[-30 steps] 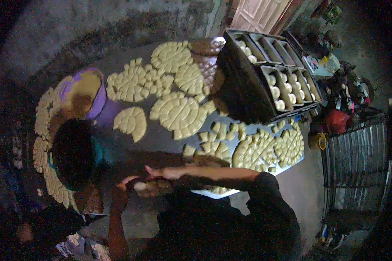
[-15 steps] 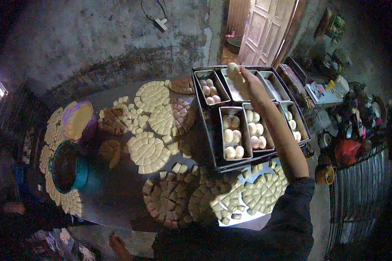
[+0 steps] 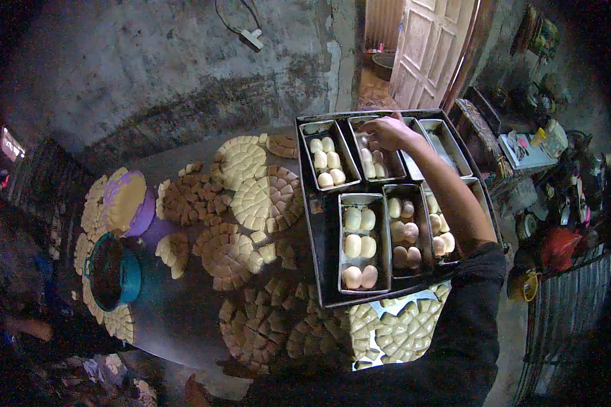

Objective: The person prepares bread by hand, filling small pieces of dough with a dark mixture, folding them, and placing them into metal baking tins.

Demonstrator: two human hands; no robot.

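Observation:
My right hand point(image 3: 391, 133) reaches over a loaf tin point(image 3: 395, 171) in the far row of a large black baking tray point(image 3: 312, 234). Its fingers bend down around a dough ball point(image 3: 363, 140) at the tin's far end. More smooth dough balls point(image 3: 373, 163) lie in that tin, in front of the fingers. Pale dough balls also fill the far-left tin point(image 3: 341, 129) and the near tins point(image 3: 387, 268) in pairs; my forearm partly covers the right-hand tins. At the lower edge, a dim part of my left hand point(image 3: 195, 391) shows; its fingers cannot be made out.
Rounds of cut dough point(image 3: 258, 325) spread across the dark table point(image 3: 176, 319). A teal tub point(image 3: 130, 275) and a purple basin point(image 3: 141, 218) stand at the left. Dough pieces on a white sheet point(image 3: 407, 332) lie before the tray. Clutter and a red bag point(image 3: 560, 247) are at the right.
My right hand has come down from above the tin, carrying dough into it. Dough balls now lie there. The view has shifted, so the tray appears lower and larger.

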